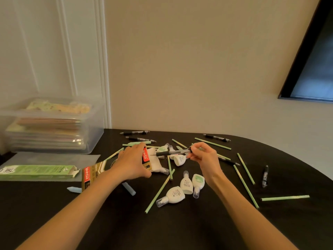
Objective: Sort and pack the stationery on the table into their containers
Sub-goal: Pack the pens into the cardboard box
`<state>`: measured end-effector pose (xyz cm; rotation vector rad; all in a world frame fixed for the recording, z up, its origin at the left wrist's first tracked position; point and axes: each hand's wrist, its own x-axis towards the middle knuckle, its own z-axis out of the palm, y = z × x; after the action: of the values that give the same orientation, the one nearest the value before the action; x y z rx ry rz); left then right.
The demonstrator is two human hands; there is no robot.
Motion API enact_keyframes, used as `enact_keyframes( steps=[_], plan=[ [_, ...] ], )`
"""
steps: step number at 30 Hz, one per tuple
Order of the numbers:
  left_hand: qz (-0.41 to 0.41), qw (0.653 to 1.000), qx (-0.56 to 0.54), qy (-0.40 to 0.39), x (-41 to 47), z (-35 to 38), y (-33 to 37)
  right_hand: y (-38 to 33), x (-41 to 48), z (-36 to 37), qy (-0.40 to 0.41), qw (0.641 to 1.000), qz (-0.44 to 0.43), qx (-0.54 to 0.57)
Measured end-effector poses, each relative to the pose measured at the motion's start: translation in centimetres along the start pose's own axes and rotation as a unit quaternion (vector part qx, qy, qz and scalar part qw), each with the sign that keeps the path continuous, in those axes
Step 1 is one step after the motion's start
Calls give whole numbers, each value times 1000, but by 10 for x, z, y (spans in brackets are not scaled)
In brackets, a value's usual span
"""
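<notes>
On the black table (180, 228), near its middle, the left hand (133, 163) grips a brown and red cardboard pen box (90, 175) by its open end, fingers curled over the top. Just right of it, the right hand (205, 157) pinches a black plastic pen (169, 153) held level, its tip at the box mouth. Thin pale green pencils (160, 191) and white correction fluid bottles (186, 184) lie scattered around both hands. More black pens (135, 132) lie at the far edge. A long green cardboard box (36, 171) lies at the left, with a clear plastic container (54, 127) beyond it.
</notes>
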<state>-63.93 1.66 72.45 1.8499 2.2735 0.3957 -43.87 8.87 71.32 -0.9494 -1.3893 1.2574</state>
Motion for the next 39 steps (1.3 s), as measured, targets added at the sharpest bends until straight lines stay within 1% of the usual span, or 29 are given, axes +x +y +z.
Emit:
enact_keyframes(
  steps=[4,8,11,13,16,18,20,23,25,27,30,34,37,39],
  plan=[
    [-14,1000,6,3,-12,-5,-9,-5,-12,17,-30,999,-13,-5],
    [-24,999,27,-6,-20,-6,-16,-12,-15,24,-22,999,-25,-10],
    [-21,999,23,-6,-21,-7,-16,-13,-19,32,-36,997,-32,-54],
    [-16,1000,24,1,-23,-10,-16,-13,-20,36,-26,997,-32,-63],
    [-19,1000,23,8,-25,-13,-19,-14,-21,35,15,999,-35,-34],
    [-24,999,26,11,-27,-14,-21,-14,-22,34,27,998,-39,-43],
    [-25,999,29,9,-28,-13,-22,-14,-24,35,12,997,-46,-64],
    [-24,999,35,1,-29,-12,-20,-17,-29,41,-41,995,-52,-76],
    [-28,999,37,-4,-30,-12,-21,-19,-30,44,-57,992,-64,-95],
    [-31,999,43,-10,-32,-11,-23,-22,-30,44,-47,987,-88,-129],
    [-31,998,45,-14,-35,-12,-25,-23,-28,43,-16,984,-105,-146],
    [-19,999,44,-16,-36,-12,-23,-23,-30,44,-13,976,-115,-186],
    [-16,999,38,-15,-36,-13,-21,-25,-31,45,-6,981,-103,-165],
    [-12,999,30,-17,-36,-14,-18,-27,-33,46,-32,987,-78,-140]
  ],
)
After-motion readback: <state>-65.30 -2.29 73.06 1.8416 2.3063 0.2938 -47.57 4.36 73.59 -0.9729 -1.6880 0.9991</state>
